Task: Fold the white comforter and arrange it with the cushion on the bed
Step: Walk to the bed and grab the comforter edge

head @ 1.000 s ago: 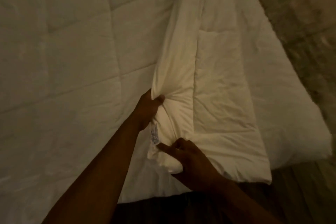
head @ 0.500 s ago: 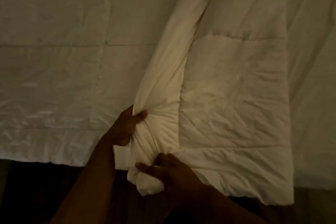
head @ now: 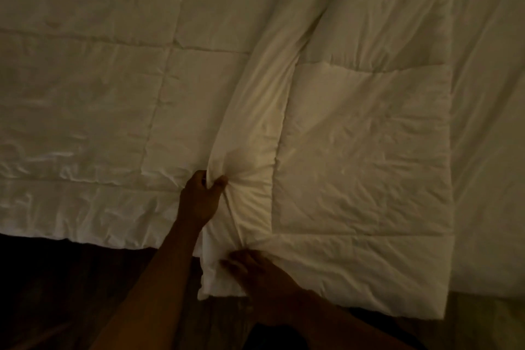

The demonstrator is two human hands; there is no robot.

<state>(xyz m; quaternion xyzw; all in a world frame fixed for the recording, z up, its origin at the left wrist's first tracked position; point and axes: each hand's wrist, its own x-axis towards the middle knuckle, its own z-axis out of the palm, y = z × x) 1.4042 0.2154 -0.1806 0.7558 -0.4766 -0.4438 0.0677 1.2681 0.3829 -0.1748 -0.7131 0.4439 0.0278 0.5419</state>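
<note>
The white quilted comforter (head: pixel 363 156) covers nearly the whole head view, spread over the bed in dim light. A long raised fold runs from the top centre down to my hands, with a folded-over panel lying to its right. My left hand (head: pixel 200 199) pinches the bunched fold between thumb and fingers. Below it, my right hand (head: pixel 255 278) grips the fold's lower end at the comforter's near edge, where a corner hangs past the bed. No cushion is in view.
Dark wooden floor (head: pixel 71 293) shows along the bottom, below the comforter's near edge. A flat white layer of bedding (head: pixel 488 150) lies at the far right beyond the folded panel's edge.
The view has swung left and squared to the bed; the floor at the right has gone out of sight. Both hands keep their grip on the fold, now pulled nearer the bed's edge.
</note>
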